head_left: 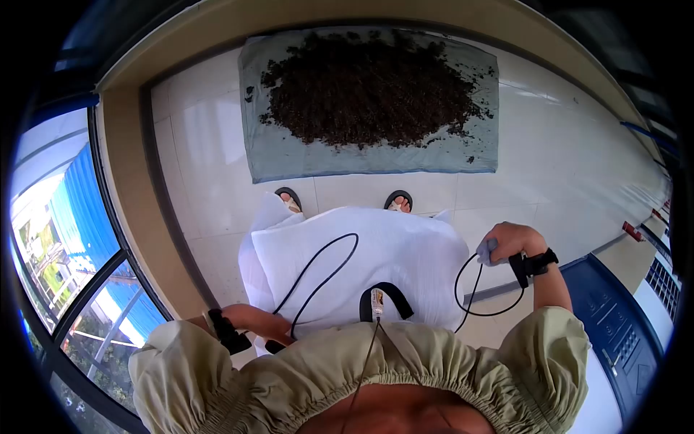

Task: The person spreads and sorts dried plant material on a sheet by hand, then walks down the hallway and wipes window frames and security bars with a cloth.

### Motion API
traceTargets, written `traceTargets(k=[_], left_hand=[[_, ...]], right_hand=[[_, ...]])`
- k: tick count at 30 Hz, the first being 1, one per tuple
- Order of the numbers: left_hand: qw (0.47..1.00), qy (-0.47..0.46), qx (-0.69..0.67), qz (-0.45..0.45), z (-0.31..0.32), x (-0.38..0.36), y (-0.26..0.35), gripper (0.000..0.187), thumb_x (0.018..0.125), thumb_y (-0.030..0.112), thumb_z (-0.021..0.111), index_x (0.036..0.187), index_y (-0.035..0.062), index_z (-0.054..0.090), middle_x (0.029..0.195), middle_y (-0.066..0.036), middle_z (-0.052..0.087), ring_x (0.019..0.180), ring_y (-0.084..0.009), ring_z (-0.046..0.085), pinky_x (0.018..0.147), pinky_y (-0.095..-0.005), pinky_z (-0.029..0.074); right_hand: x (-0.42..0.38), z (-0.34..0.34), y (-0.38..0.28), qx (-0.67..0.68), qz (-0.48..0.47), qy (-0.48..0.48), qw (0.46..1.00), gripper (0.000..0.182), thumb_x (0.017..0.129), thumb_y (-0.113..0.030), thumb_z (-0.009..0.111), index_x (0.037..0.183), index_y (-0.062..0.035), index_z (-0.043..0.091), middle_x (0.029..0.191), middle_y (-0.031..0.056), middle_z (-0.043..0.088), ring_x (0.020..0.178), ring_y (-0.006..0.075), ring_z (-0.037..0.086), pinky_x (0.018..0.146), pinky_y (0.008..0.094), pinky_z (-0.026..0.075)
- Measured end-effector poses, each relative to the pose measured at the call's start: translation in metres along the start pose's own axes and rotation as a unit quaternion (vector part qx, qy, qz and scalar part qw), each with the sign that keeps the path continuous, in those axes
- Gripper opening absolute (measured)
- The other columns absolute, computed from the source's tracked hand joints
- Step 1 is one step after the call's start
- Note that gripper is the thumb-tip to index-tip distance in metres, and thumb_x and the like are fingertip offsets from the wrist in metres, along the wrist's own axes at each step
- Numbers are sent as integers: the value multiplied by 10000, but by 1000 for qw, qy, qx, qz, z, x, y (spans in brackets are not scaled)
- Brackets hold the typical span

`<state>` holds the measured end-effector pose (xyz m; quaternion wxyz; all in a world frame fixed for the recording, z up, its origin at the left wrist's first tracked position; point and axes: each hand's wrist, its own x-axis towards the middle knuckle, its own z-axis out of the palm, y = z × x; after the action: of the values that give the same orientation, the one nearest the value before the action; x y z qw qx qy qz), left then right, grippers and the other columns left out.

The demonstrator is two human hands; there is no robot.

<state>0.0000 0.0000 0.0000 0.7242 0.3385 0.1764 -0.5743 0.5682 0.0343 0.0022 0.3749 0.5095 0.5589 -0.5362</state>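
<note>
From far away, I am seeing the person's right hand (512, 242) curling tightly around a small gray thing (486, 251), out at the side. The gray thing is poking out by the thumb, but I am not managing to tell what it is. A black cord (456, 289) is making a loop just below that hand, and a black strap (541, 262) is going around the wrist.

The left hand (267, 322) is resting by the waist, near the white skirt (405, 246). Its fingertips are hiding from me, so I cannot tell if it is grasping anything. Beside it, a longer cord (356, 237) is looping over the skirt, and another strap (226, 333) is circling that wrist.

At the belly, a small tag (377, 304) is sitting against a black band (396, 291). The person is wearing a green top (188, 376) with puffy sleeves. Two sandals (288, 195) are peeking out past the skirt.

In front of them, a gray-green sheet (289, 163) is lying on the shiny floor (571, 166). It is holding a big, crumbly, dark brown pile (369, 94), well apart from both hands. A blue door (607, 311) is standing off to the right.
</note>
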Motion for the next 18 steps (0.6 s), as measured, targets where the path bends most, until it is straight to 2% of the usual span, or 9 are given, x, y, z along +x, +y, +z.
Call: traceTargets(k=[2, 3, 5, 7, 9, 12, 15, 16, 18], left_hand=[[990, -4, -29, 135, -14, -28, -12, 511, 942, 299, 643, 1346, 17, 507, 1181, -97, 658, 1073, -173, 613, 944, -279, 465], [965, 82, -157, 194, -98, -40, -28, 458, 944, 244, 648, 1310, -3, 530, 1145, -86, 672, 1026, -163, 628, 917, -276, 482], [914, 258, -196, 245, -176, -60, -24, 361, 928, 129, 655, 1243, -16, 555, 1047, -101, 692, 965, -139, 645, 904, -280, 497], [825, 525, 10, 209, -242, -64, -16, 230, 909, 148, 665, 1070, -10, 623, 823, -43, 661, 786, -108, 624, 747, -249, 505], [753, 612, 7, 240, -307, -38, -17, 234, 927, 211, 648, 1031, 3, 622, 794, -26, 647, 753, -97, 613, 695, -241, 494], [747, 615, -22, 254, -373, 0, -15, 252, 934, 242, 636, 981, -6, 646, 795, -57, 673, 727, -120, 639, 656, -264, 507], [766, 580, 27, 276, -416, 29, -23, 254, 938, 252, 630, 970, 1, 650, 799, -65, 676, 719, -123, 640, 655, -266, 510], [787, 564, 37, 249, -421, 29, -24, 277, 933, 272, 633, 1021, 10, 657, 807, -68, 677, 751, -142, 643, 684, -286, 515], [768, 584, 172, 198, -413, 18, -16, 286, 938, 258, 628, 1091, 16, 638, 878, -73, 677, 814, -144, 637, 742, -286, 511]], right_hand=[[-1, -30, 1, 52, -13, 34, 998, 453, 621, -209, 710, 1051, -68, 725, 940, 129, 729, 870, 228, 693, 802, 315, 537], [81, -57, 11, 101, -34, 75, 991, 490, 589, -168, 721, 1068, -66, 720, 945, 133, 732, 824, 235, 699, 773, 295, 544], [115, -100, -12, 50, -58, 152, 985, 480, 605, -124, 723, 1080, -53, 712, 959, 119, 730, 825, 227, 694, 762, 299, 539], [153, -128, -56, 96, -81, 129, 984, 463, 621, -109, 730, 1077, -34, 707, 949, 109, 729, 834, 202, 689, 766, 303, 535], [194, -141, -86, 38, -194, 109, 974, 486, 623, -107, 747, 1101, -33, 697, 968, 102, 725, 853, 185, 683, 778, 298, 532], [236, -135, -115, 27, -298, 52, 953, 536, 625, -100, 757, 1151, -35, 674, 1014, 97, 718, 864, 174, 675, 786, 298, 533], [308, -113, -122, 93, -424, -17, 901, 548, 666, -93, 749, 1203, -46, 649, 1035, 76, 714, 868, 178, 674, 790, 300, 535], [332, -96, -124, 138, -395, -44, 907, 494, 710, -105, 734, 1192, -39, 648, 1033, 72, 710, 874, 172, 671, 786, 299, 536], [368, -58, -135, 247, -314, -69, 914, 396, 795, -155, 705, 1163, -25, 644, 1016, 68, 703, 885, 156, 665, 777, 298, 536]])
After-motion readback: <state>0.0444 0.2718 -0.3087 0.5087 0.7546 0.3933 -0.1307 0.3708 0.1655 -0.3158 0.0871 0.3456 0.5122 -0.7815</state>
